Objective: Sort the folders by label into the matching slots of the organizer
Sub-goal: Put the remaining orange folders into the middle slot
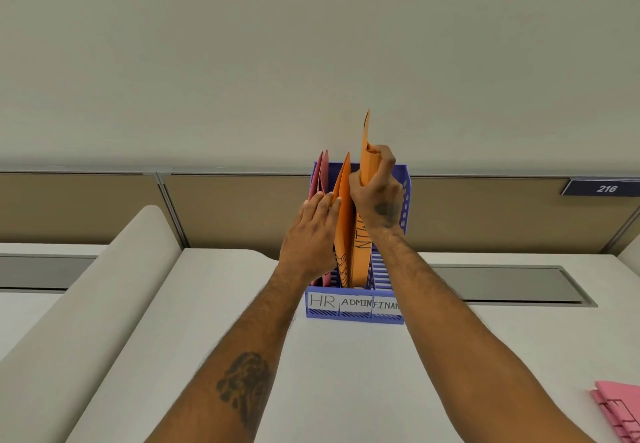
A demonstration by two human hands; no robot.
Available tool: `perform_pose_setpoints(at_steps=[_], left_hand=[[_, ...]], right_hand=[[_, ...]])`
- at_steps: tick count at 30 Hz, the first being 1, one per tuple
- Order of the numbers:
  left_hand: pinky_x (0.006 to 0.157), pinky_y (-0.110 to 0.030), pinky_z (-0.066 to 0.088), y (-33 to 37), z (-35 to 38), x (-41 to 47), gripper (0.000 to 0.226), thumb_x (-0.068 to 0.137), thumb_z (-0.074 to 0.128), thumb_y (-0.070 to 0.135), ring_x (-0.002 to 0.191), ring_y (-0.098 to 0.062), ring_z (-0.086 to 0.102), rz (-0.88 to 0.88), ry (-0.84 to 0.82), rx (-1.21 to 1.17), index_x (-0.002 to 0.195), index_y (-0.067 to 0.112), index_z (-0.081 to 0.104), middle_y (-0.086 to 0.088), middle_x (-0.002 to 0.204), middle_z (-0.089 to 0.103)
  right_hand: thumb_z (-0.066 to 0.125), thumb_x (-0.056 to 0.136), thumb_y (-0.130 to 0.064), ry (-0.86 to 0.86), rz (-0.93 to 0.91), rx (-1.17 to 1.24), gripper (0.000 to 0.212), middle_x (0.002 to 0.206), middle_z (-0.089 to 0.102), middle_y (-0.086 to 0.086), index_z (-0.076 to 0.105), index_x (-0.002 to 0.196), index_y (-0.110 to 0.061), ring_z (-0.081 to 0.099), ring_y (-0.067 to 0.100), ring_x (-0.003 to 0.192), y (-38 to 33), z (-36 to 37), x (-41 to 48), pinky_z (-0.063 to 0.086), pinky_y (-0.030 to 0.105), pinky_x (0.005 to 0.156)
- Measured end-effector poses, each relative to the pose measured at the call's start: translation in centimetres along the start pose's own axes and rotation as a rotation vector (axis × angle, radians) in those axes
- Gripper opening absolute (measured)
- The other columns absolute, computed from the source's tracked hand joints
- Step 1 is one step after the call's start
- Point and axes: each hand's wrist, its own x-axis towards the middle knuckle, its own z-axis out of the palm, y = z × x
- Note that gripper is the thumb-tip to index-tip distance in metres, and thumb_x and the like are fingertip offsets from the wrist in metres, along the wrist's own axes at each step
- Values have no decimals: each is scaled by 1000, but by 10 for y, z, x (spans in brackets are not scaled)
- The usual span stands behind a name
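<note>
Two hands at the organizer (356, 316) – right hand (375, 188) gripping orange folder (363, 241)

1. Both bare forearms are extended forward and upward, converging toward the middle of the view.
2. The left hand (313, 234) is held flat, fingers straight and together, palm turned rightward.
3. The right hand (377, 193) is raised higher and closed in a fist-like grip, knuckles up, back of the hand toward the camera.
4. Tattoos are seen on the left forearm and the back of the right hand.
</note>
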Motion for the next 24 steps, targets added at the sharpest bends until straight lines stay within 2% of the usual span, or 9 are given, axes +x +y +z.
perform_pose_setpoints(at_steps=[2, 7, 10, 12, 15, 18, 24], left_hand=[[117, -38, -10, 0, 0, 0, 98, 87, 66, 37, 152, -25, -5, 2, 5, 2, 157, 14, 1, -8, 165, 3], [119, -39, -6, 0, 1, 0, 99, 84, 69, 37, 152, -26, 0, 16, 17, 3, 157, 13, 6, -8, 165, 8], [118, -39, -7, 1, 1, 0, 98, 85, 69, 40, 152, -27, 1, 19, 7, 14, 157, 13, 7, -9, 165, 9], [117, -39, -7, 2, 0, 0, 98, 85, 69, 41, 152, -27, 1, 18, 4, 11, 157, 12, 8, -9, 165, 10], [117, -39, -7, 2, -1, 1, 99, 85, 69, 43, 152, -27, 1, 21, -7, 8, 157, 12, 7, -9, 165, 9], [117, -39, -8, 3, -1, 1, 99, 87, 67, 43, 152, -26, -2, 17, -23, 9, 157, 13, 5, -8, 165, 7], [118, -40, -10, 4, -14, 1, 97, 87, 65, 27, 152, -24, -11, 4, -79, -30, 157, 15, -1, -7, 165, -4]], right_hand=[[70, 87, -23, -6, 7, 6, 61, 101, 68, 19, 25, 128, -23, 69, 31, 70, 3, 2, -7, 55, 32, 59], [61, 92, -34, -92, 137, -51, 53, 106, 66, 18, 23, 127, -25, 69, 31, 75, 14, 2, -32, 61, 43, 61], [58, 93, -39, -158, 193, -108, 52, 109, 67, 17, 34, 133, -15, 70, 33, 80, 23, -3, -49, 60, 41, 64], [57, 93, -42, -208, 248, -129, 55, 112, 66, 16, 38, 134, -11, 70, 32, 82, 28, -4, -56, 60, 42, 66], [51, 92, -53, -285, 275, -168, 60, 122, 61, 14, 30, 137, -19, 69, 30, 91, 30, -4, -55, 61, 43, 69], [47, 92, -59, -341, 277, -218, 64, 125, 60, 12, 29, 139, -20, 67, 30, 97, 26, -6, -50, 60, 43, 72], [38, 87, -71, -443, 357, -231, 79, 130, 57, 12, 24, 145, -19, 64, 33, 107, 19, -19, -50, 58, 48, 79]])
